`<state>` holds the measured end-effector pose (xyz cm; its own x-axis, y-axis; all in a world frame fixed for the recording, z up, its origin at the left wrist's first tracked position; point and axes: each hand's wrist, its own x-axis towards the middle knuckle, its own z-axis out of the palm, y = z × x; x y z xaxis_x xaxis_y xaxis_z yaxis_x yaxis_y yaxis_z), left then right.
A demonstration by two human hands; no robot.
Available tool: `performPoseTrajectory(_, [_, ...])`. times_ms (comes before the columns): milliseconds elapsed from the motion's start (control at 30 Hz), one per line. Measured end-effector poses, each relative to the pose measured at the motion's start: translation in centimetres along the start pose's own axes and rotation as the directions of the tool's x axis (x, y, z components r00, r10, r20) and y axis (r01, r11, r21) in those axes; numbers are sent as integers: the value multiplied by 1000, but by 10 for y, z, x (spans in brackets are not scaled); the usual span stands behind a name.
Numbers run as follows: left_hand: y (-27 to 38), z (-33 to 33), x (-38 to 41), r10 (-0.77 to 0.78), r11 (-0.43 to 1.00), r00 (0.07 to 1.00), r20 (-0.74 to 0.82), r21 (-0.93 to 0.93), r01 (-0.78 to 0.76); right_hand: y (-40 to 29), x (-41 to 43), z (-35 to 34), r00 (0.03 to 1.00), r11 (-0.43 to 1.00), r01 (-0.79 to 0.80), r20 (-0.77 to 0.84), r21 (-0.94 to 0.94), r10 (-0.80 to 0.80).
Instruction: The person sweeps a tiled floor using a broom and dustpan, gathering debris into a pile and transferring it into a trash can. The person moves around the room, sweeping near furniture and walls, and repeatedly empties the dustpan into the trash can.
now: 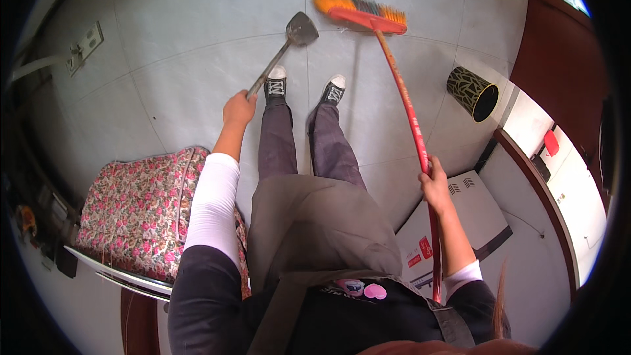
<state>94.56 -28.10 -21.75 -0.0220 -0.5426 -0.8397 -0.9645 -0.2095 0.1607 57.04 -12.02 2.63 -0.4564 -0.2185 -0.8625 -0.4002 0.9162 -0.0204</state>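
Observation:
My left hand [240, 108] grips the handle end of a metal scraper or small shovel [301, 29], whose dark, dusty blade points away from me, just above or on the floor. In my right hand [435, 185] is the red shaft of a broom [367, 18]. The broom's head, with yellow and dark bristles on a red base, is ahead of my feet, to the right of the blade. Its shaft runs back past my right forearm. The bristles look slightly blurred. Some small pale debris [342, 29] lies under the broom head.
Pale floor tiles [197, 19] spread ahead. A black and gold patterned bin [471, 91] is at the right, near a white carton [463, 217] bearing writing. A floral fabric cover [138, 207] is at my left. A power strip [85, 48] with a plugged cable lies at the far left.

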Motion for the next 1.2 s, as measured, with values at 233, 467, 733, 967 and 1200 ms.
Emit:
performPoseTrajectory(233, [32,-4,32,19,996,1000,3,84,-19,-45,-28,-28,991,960,-98,110,261,71])
performPoseTrajectory(467, [38,-5,40,6,994,1000,30,106,-9,-72,-36,-7,927,643,-348,353,683,126])
performPoseTrajectory(733, [39,2,45,-27,996,997,71,83,21,-80,-66,-26,914,669,-374,378,642,148])
performPoseTrajectory(967, [38,4,46,-47,996,995,89,77,40,-86,-39,-22,996,976,-17,92,215,-3])
performPoseTrajectory(1200, [37,5,44,-64,996,994,88,60,59,-75,20,40,986,993,102,127,67,-110])
